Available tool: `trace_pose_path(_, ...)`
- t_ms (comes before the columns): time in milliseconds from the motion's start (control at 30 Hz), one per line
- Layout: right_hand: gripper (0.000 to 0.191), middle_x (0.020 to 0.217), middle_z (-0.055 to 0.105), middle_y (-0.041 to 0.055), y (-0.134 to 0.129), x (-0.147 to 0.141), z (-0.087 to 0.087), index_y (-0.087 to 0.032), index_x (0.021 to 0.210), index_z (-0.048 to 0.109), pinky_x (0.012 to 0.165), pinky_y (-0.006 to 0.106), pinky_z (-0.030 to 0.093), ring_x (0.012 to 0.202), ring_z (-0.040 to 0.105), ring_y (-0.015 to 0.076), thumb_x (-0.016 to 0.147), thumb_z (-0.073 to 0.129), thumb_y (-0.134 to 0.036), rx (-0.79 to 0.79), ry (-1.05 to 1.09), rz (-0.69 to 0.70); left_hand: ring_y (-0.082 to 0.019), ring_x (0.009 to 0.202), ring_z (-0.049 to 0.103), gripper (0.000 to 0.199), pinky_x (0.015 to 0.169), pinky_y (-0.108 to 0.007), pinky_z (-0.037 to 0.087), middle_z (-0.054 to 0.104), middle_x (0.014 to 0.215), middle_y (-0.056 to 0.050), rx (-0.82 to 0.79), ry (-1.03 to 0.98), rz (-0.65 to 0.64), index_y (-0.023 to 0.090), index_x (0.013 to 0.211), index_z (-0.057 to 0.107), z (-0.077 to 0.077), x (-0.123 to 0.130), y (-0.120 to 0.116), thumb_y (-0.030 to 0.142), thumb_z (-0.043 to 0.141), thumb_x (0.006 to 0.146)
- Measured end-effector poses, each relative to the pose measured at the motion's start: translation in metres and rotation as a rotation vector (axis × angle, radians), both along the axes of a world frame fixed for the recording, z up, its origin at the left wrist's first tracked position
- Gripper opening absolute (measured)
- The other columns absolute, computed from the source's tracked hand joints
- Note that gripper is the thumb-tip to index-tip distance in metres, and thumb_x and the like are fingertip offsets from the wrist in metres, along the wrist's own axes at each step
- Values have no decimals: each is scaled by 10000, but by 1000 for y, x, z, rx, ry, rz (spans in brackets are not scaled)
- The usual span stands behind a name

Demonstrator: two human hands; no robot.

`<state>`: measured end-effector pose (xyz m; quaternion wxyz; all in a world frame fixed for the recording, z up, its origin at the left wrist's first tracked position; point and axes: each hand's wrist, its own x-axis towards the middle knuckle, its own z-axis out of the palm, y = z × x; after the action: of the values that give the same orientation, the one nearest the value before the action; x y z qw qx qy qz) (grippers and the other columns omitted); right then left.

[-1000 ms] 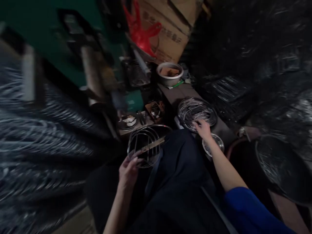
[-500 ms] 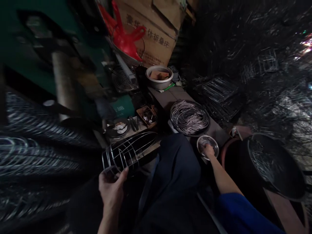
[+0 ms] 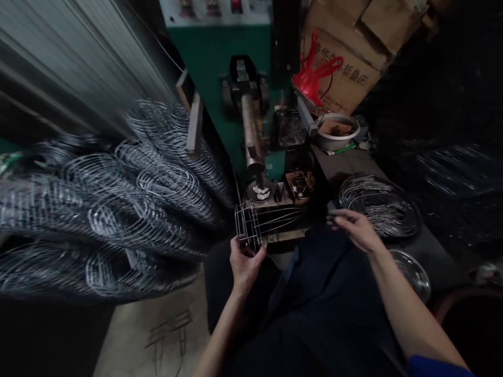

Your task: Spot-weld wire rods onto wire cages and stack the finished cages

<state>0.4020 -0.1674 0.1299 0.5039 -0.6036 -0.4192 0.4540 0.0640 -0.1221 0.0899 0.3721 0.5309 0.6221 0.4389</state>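
Note:
My left hand point(image 3: 247, 262) grips the near end of a wire frame point(image 3: 248, 222), whose long wires reach right over the dark gap before the bench. Closed fingers on my right hand point(image 3: 351, 226) pinch something small and dark, too unclear to name, left of the wire bundle point(image 3: 377, 204). Behind my right wrist, partly covered by the forearm, is a metal bowl point(image 3: 412, 272). The machine's metal cylinder point(image 3: 251, 131) points down just beyond the wire frame.
Stacks of curved wire racks point(image 3: 165, 183) fill the left side. A green machine point(image 3: 204, 52) stands ahead. Behind the bench are a small tray point(image 3: 301, 186), a grey basin point(image 3: 338, 131), a red bag point(image 3: 314, 78) and a cardboard box point(image 3: 341, 57).
The view has swung left, bringing the rack stacks and machine into fuller view. My right hand has left the metal bowl and moved toward the wire frame. My left hand still holds the frame.

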Motion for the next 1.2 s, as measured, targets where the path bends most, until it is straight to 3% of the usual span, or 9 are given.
trace_pose_path(67, 310, 1039, 754, 81, 35, -45, 26, -220, 1102, 741, 890, 379, 543, 989, 701, 240, 884, 680, -432, 155, -198, 202, -115, 564, 525, 565, 540, -245, 469, 592, 820, 21, 18, 40, -3, 218, 1086, 499, 4, -1, -1, 428, 815, 667)
trace_pose_path(133, 228, 1066, 752, 65, 61, -78, 40, -236, 1058, 758, 939, 388, 518, 1028, 691, 237, 944, 614, -370, 322, -448, 308, -119, 551, 518, 541, 535, -250, 463, 580, 788, 27, 33, 79, 0, 216, 1075, 504, 9, -2, -1, 431, 802, 678)
trace_pose_path(233, 193, 1032, 759, 55, 84, -103, 39, -238, 1011, 757, 959, 392, 487, 1057, 678, 232, 974, 573, -278, 501, -728, 394, -130, 566, 543, 542, 553, -263, 476, 595, 809, 14, 59, 110, 15, 213, 1077, 506, 13, -5, 1, 422, 799, 671)
trace_pose_path(333, 173, 1013, 766, 50, 95, -110, 24, -234, 1022, 739, 982, 420, 445, 1071, 673, 234, 975, 573, -230, 534, -851, 438, -130, 550, 538, 547, 539, -260, 472, 590, 788, 20, 54, 97, 9, 210, 1093, 499, 13, -9, 5, 409, 793, 676)
trace_pose_path(433, 195, 1067, 761, 50, 101, -113, 10, -251, 1108, 709, 1053, 498, 347, 1140, 648, 253, 970, 581, -201, 521, -923, 422, -123, 522, 507, 529, 511, -248, 453, 557, 726, 44, 40, 67, 5, 212, 1091, 495, 13, -10, 12, 404, 784, 691)
trace_pose_path(567, 275, 1130, 746, 51, 104, -119, 5, -266, 1193, 664, 1107, 551, 210, 1209, 608, 253, 973, 552, -146, 580, -992, 410, -130, 531, 520, 522, 525, -253, 460, 556, 722, 44, 48, 59, 13, 209, 1090, 496, 10, -9, 21, 396, 779, 693)
trace_pose_path(767, 215, 1082, 759, 31, 117, -125, 7, -286, 1119, 685, 1084, 497, 245, 1146, 632, 229, 976, 564, -181, 648, -999, 368, -148, 609, 579, 568, 600, -287, 503, 625, 901, -20, 80, 72, 54, 212, 1141, 507, 0, -11, 32, 431, 783, 695)
trace_pose_path(1200, 214, 999, 766, 24, 147, -131, 17, -308, 1063, 725, 1077, 496, 282, 1147, 636, 230, 974, 565, -198, 674, -931, 345, -163, 636, 587, 565, 608, -297, 497, 630, 874, -26, 119, 95, 128, 201, 1122, 516, 12, -6, 54, 444, 786, 688)
